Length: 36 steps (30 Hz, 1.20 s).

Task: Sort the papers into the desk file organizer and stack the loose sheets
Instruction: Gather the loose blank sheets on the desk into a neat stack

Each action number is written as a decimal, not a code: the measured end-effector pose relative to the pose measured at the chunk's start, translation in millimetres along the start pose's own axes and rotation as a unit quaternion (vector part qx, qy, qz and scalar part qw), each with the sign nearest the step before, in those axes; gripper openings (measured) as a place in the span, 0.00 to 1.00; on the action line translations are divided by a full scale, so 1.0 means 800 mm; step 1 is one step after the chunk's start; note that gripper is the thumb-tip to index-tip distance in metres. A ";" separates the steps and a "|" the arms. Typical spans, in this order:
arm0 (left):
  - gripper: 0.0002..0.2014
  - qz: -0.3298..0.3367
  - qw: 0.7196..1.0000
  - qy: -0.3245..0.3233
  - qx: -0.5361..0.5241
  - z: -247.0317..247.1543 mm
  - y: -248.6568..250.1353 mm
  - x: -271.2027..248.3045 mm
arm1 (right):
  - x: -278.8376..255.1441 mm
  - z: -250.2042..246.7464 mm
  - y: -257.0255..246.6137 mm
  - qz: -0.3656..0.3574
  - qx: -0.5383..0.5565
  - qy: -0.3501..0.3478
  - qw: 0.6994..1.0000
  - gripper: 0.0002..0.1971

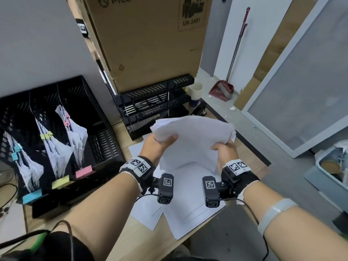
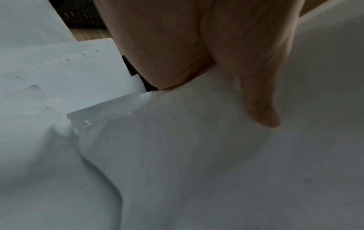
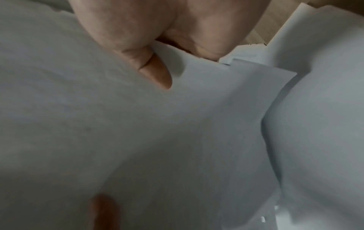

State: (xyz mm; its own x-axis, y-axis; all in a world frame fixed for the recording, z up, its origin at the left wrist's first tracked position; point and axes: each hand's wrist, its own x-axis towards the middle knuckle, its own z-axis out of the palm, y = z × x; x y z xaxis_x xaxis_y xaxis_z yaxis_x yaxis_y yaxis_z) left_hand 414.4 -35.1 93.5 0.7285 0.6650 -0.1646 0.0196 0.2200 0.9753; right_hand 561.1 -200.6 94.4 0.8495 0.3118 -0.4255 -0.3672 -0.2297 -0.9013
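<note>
A bundle of loose white sheets [image 1: 194,136] is held up above the desk, bent and sagging between both hands. My left hand [image 1: 160,144] grips its left edge, thumb on top; the left wrist view shows that thumb [image 2: 260,99] pressed onto the sheets [image 2: 197,155]. My right hand [image 1: 225,149] grips the right edge, and its thumb [image 3: 155,73] pinches the paper [image 3: 177,124]. More white sheets [image 1: 190,200] lie spread on the wooden desk below. The black file organizer [image 1: 101,140] at the left holds clipped paper bundles in three slots, tagged blue, yellow and pink.
A black stacked letter tray [image 1: 154,102] stands behind the held sheets, under a large cardboard box [image 1: 146,40]. The desk's right edge drops to the floor, where a dustpan [image 1: 222,91] and a grey bin [image 1: 329,170] stand. Cables lie at the bottom left.
</note>
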 end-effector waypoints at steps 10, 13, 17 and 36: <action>0.29 -0.049 0.998 0.023 0.016 0.009 -0.049 0.006 | 0.018 -0.007 0.025 0.002 -0.080 -0.066 0.995 0.24; 0.25 -0.066 0.997 0.047 -0.015 0.005 -0.050 0.012 | 0.027 -0.005 0.023 -0.018 -0.134 -0.093 0.986 0.20; 0.15 -0.114 0.992 0.056 -0.002 -0.017 -0.050 0.018 | 0.038 -0.006 -0.006 -0.108 -0.248 -0.083 0.959 0.11; 0.28 -0.350 0.910 0.166 0.148 -0.092 -0.155 -0.019 | 0.079 0.050 0.085 0.072 -0.600 -0.173 0.777 0.25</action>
State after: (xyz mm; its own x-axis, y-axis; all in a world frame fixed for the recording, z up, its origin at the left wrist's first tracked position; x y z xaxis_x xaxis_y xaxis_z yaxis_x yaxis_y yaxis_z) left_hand 350.4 -19.9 -35.7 0.2202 0.6260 -0.7481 0.6189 0.5031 0.6032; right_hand 574.8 -159.5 2.7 0.6035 0.3851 -0.6982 0.3461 -0.9154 -0.2057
